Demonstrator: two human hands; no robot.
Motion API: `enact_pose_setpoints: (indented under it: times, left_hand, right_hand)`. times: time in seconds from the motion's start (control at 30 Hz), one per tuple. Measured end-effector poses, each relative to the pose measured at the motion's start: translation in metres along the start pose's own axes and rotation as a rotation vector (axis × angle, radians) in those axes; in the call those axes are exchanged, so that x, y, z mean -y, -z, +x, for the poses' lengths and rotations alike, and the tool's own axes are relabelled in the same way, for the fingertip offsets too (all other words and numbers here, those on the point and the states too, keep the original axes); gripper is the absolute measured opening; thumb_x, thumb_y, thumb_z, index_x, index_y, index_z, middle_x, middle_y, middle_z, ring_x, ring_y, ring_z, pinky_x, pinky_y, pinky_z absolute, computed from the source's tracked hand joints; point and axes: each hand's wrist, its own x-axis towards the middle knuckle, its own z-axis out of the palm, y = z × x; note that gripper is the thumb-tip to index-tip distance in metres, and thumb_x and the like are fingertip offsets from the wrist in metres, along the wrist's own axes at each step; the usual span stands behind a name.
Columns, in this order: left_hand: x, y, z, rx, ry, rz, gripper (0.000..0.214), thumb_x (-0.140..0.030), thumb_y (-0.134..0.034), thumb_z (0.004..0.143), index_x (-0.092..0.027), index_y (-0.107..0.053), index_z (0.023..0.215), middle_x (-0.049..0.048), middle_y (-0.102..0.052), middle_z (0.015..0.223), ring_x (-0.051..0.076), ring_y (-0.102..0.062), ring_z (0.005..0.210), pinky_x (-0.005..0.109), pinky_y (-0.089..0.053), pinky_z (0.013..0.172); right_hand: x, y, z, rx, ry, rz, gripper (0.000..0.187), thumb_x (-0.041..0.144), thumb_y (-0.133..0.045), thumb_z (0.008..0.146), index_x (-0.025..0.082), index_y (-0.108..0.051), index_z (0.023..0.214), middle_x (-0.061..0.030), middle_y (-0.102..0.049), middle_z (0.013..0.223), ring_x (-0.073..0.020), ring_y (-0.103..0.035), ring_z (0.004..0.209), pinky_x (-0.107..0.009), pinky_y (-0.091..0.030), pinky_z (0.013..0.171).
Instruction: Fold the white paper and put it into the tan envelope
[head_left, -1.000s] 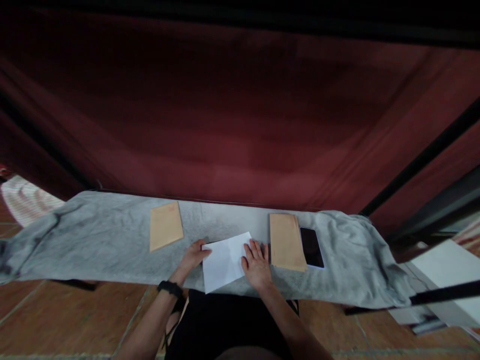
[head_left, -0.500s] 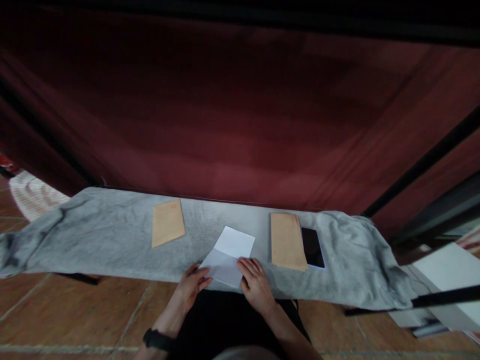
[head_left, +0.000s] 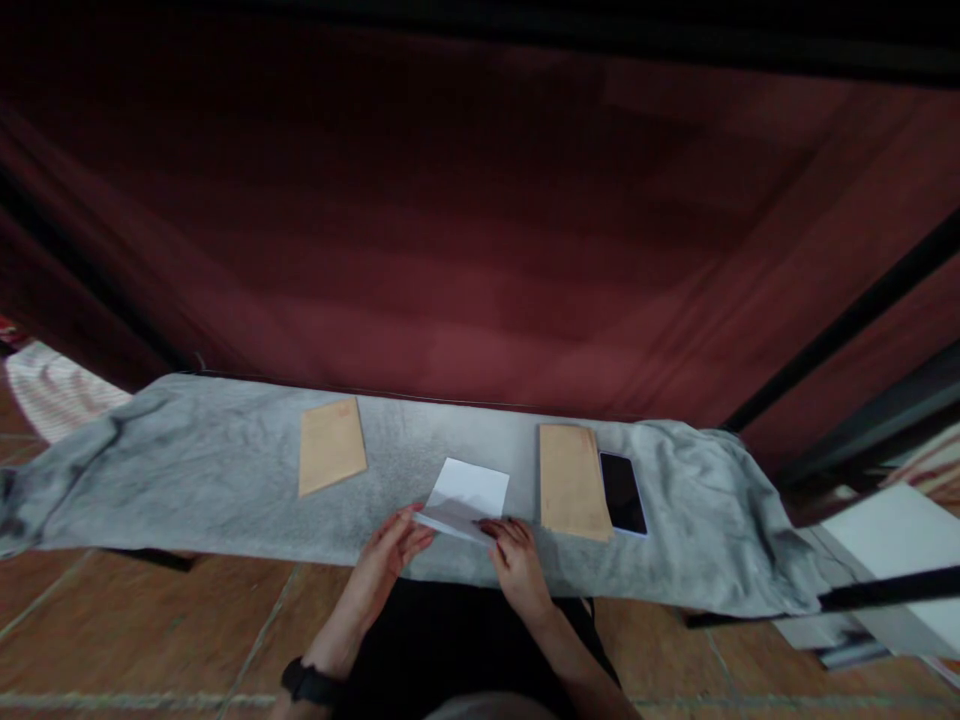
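A creased sheet of white paper (head_left: pixel 474 484) lies partly on the grey cloth (head_left: pixel 240 505), its near part lifted and tilted up along the crease. At the left edge of that raised part, my left hand (head_left: pixel 391 545) grips the paper between thumb and fingers. My right hand (head_left: pixel 517 560) pinches the opposite edge, the fingers curled around it. Left of the paper rests a single brown envelope (head_left: pixel 333 446). Close to my right hand is a small stack of brown envelopes (head_left: pixel 574 482).
A dark-screened phone (head_left: pixel 623 494) lies against the right side of the envelope stack. Behind the cloth-covered surface rises a dark red panel (head_left: pixel 465 250). White boxes or boards (head_left: pixel 892 540) stand at the far right, beside a dark bar. Brown floor tiles (head_left: pixel 225 610) show below.
The near part of the paper has been raised from nearly flat to a steep tilt, folding toward the far part. Both hands have moved slightly with it.
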Motion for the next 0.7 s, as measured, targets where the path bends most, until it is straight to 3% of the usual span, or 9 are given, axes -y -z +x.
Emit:
enact_pose_setpoints:
  times: [0.13, 0.23, 0.33, 0.43, 0.57, 0.7]
  left_hand:
    - [-0.004, -0.006, 0.0, -0.025, -0.08, 0.148, 0.056, -0.04, -0.086, 0.062, -0.017, -0.068, 0.11, 0.0074, -0.072, 0.111, 0.022, -0.069, 0.099, 0.034, -0.053, 0.094]
    - [-0.01, -0.013, 0.003, 0.024, -0.095, 0.199, 0.062, -0.042, -0.087, 0.059, -0.018, -0.066, 0.112, 0.0072, -0.073, 0.11, 0.023, -0.068, 0.103, 0.034, -0.052, 0.095]
    - [-0.013, -0.018, 0.018, -0.006, -0.114, 0.308, 0.063, -0.043, -0.088, 0.054, -0.017, -0.066, 0.107, 0.0057, -0.074, 0.092, 0.022, -0.07, 0.091, 0.032, -0.054, 0.082]
    - [-0.013, -0.021, 0.042, -0.103, -0.205, 0.551, 0.042, -0.045, -0.08, 0.062, -0.017, -0.069, 0.091, 0.0008, -0.068, 0.071, 0.018, -0.065, 0.071, 0.027, -0.051, 0.068]
    - [-0.011, -0.024, 0.067, -0.128, -0.294, 0.763, 0.016, -0.034, -0.069, 0.071, -0.018, -0.068, 0.075, 0.0001, -0.065, 0.069, 0.017, -0.061, 0.072, 0.025, -0.048, 0.068]
    - [-0.004, -0.028, 0.078, -0.148, -0.291, 0.881, 0.012, -0.029, -0.063, 0.076, -0.018, -0.067, 0.072, 0.0001, -0.065, 0.067, 0.018, -0.06, 0.071, 0.025, -0.046, 0.065]
  right_hand:
    - [-0.004, -0.001, 0.001, -0.022, -0.02, -0.03, 0.035, 0.012, -0.047, 0.093, 0.027, -0.068, 0.116, -0.0023, -0.072, 0.112, -0.0183, -0.064, 0.108, -0.035, -0.043, 0.103]
    - [-0.008, -0.004, 0.004, -0.059, -0.129, -0.121, 0.025, 0.021, -0.046, 0.096, 0.025, -0.071, 0.097, -0.0029, -0.074, 0.096, -0.0184, -0.067, 0.098, -0.03, -0.048, 0.093]
    - [-0.012, -0.007, 0.012, -0.082, -0.223, -0.19, 0.03, 0.026, -0.043, 0.099, 0.023, -0.068, 0.082, -0.0026, -0.073, 0.081, -0.0176, -0.069, 0.082, -0.026, -0.051, 0.079]
    - [-0.017, -0.009, 0.021, -0.086, -0.244, -0.208, 0.029, 0.026, -0.041, 0.1, 0.023, -0.067, 0.088, -0.0027, -0.074, 0.084, -0.0173, -0.07, 0.081, -0.025, -0.05, 0.077]
    - [-0.021, -0.011, 0.03, -0.102, -0.285, -0.242, 0.027, 0.025, -0.04, 0.098, 0.022, -0.066, 0.102, -0.0063, -0.074, 0.097, -0.0202, -0.071, 0.089, -0.028, -0.052, 0.079]
    - [-0.021, -0.014, 0.035, -0.087, -0.343, -0.309, 0.036, 0.024, -0.04, 0.096, 0.018, -0.058, 0.126, -0.0094, -0.073, 0.112, -0.0218, -0.071, 0.093, -0.03, -0.053, 0.08]
